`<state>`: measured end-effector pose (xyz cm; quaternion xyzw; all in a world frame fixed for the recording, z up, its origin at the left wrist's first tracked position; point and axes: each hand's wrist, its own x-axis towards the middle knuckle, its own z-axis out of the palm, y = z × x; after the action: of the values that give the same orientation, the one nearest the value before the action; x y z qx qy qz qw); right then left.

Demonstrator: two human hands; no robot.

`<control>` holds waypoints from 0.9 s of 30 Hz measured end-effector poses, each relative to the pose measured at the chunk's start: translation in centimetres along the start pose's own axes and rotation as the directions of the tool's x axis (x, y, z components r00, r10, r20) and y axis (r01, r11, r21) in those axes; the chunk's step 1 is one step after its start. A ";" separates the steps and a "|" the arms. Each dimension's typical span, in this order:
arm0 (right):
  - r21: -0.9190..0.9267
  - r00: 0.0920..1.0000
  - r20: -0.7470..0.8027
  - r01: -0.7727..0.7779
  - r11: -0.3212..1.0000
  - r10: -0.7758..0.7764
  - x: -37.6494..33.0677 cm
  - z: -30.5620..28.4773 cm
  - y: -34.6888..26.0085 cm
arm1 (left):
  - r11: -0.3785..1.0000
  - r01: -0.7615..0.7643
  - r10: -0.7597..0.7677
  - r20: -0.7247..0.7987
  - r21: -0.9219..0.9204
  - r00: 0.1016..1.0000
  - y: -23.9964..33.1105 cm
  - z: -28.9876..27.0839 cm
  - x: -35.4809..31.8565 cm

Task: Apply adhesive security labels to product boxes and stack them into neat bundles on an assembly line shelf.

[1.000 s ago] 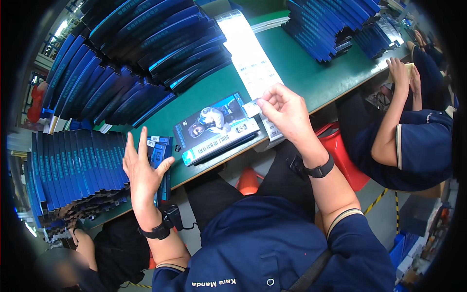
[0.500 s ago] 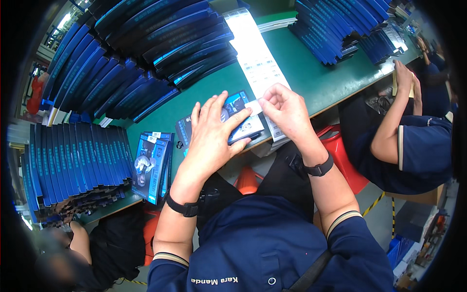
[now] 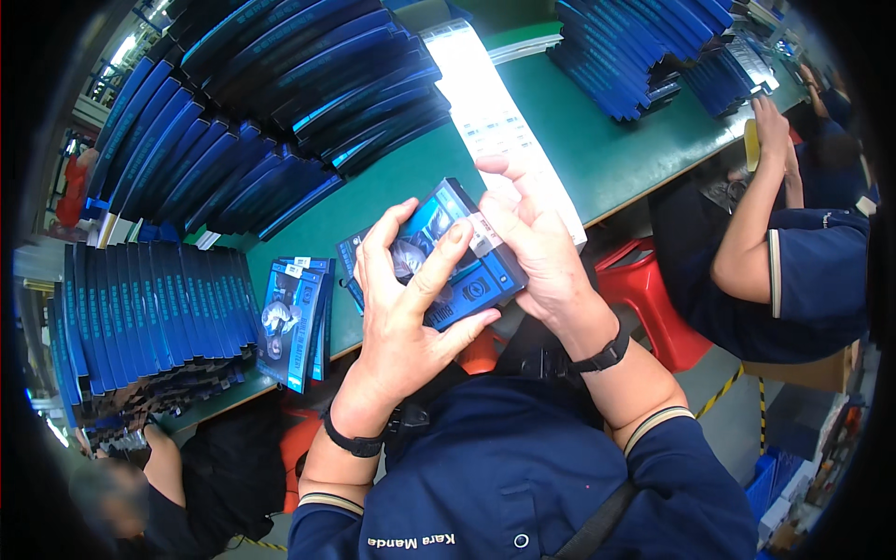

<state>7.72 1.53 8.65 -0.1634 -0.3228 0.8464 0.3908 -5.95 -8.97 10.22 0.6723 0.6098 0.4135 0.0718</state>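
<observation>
A flat blue-black printed box (image 3: 474, 287) is tilted up between my two hands above the table's front edge. My left hand (image 3: 397, 299) grips it from the left, with fingers spread over its printed face and the thumb along the near edge. My right hand (image 3: 546, 247) holds its right side, the palm against the edge and the index finger raised. A small white label (image 3: 485, 235) lies on the box near its right edge, beside my right thumb. Part of another dark box (image 3: 350, 250) shows on the table behind my left hand. A long white label sheet (image 3: 504, 117) stretches away beyond my right hand.
A small pile of similar boxes with white labels (image 3: 291, 327) lies at the left. Tall rows of blue boxes (image 3: 308, 84) stand along the green table (image 3: 616, 168), with more at far right. A red stool (image 3: 644, 303) and a seated co-worker (image 3: 793, 271) are on the right.
The box has been lifted off the table and tilted toward me. My right hand has gone from pinching the white label to holding the box's side; the label now lies against the box.
</observation>
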 end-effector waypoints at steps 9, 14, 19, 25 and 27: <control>-0.308 0.989 0.148 0.033 0.951 0.014 -1.7 0.8 2.0 | 0.977 -0.029 0.024 0.027 0.214 0.999 2.8 -3.7 0.3; -0.536 0.972 -0.008 0.193 0.822 -0.234 -2.1 -3.2 -2.1 | 0.800 0.250 -0.217 -0.125 0.545 0.968 0.6 -8.7 0.3; -0.765 0.894 -0.191 0.123 0.632 -0.405 -2.9 -10.7 -3.9 | 0.564 0.459 -0.598 -0.044 0.687 0.801 -6.6 -10.9 -4.0; -0.820 0.920 -0.255 -0.043 0.571 -0.297 -4.6 -16.6 -1.2 | 0.751 0.296 -0.325 -0.059 0.590 0.944 -4.2 -7.1 -2.0; -0.730 0.935 -0.292 -0.084 0.678 -0.199 -4.5 -15.7 -1.3 | 0.869 0.141 -0.194 0.065 0.475 0.979 -2.4 -4.1 0.2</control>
<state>19.60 5.26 -1.94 -0.4426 -0.5647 0.5902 0.3700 -10.42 -9.86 11.57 0.6362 0.7424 0.2087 -0.0230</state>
